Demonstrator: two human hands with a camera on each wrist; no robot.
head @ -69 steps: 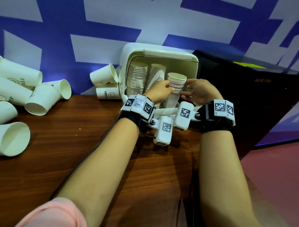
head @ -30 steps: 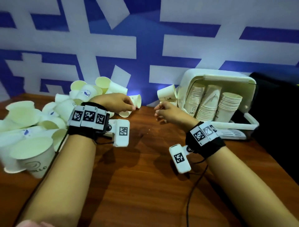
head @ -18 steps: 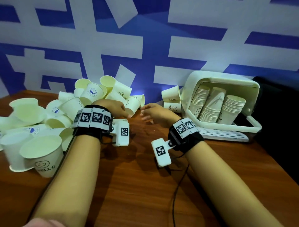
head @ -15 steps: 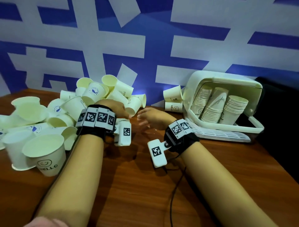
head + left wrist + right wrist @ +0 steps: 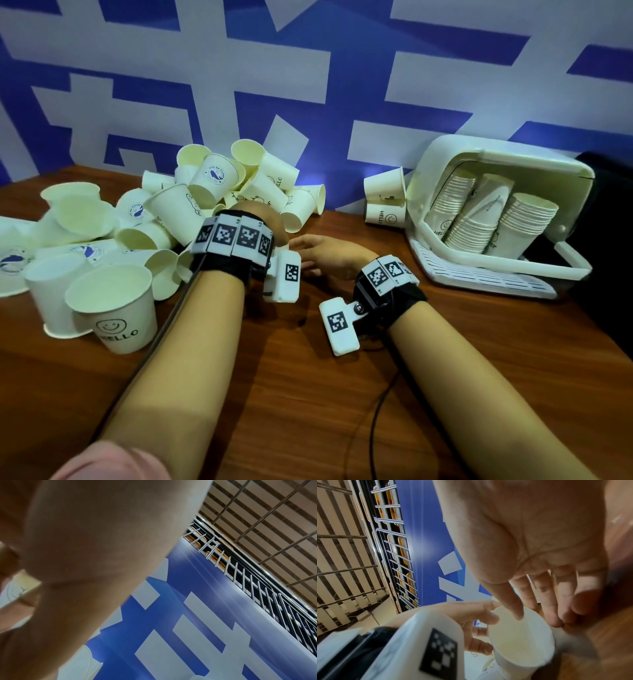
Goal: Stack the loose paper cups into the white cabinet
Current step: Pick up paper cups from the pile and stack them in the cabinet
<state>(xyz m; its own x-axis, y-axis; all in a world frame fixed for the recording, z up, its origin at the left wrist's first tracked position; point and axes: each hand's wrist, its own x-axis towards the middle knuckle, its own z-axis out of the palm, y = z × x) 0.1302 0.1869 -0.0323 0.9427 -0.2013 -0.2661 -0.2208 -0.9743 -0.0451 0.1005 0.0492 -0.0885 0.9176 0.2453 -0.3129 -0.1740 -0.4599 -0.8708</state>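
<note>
Now, over on the left of the wooden table (image 5: 308,394), a big jumble of loose paper cups (image 5: 164,219) — cream-white, thin rolled rims, most tipped on their sides, mouths pointing every which way. Some carry a blue whale badge, others a line-drawn smiley. Two stand upright at the near edge of the heap, and the front one, the HELLO cup (image 5: 114,313), shows its smiley face and lettering clearly.

Moving right, the left hand (image 5: 263,219) is in at the edge of the pile, fingers curled round one paper cup (image 5: 520,637); the right wrist view shows its pale inside, seam running down the wall, mouth turned toward the camera. The left wrist view is mostly blurred skin, so it adds little.

Next, the right hand (image 5: 329,255) sits low over the table just beside the left, fingers straight and slightly spread, the tips at that cup's rim; whether they actually touch it, I cannot tell.

Further right, two more cups (image 5: 385,202) lean against the wall by the white cabinet (image 5: 496,161), which is open at the front. Inside: three tall nested stacks of cups (image 5: 486,219), ribbed with rims, the middle one leaning.
</note>
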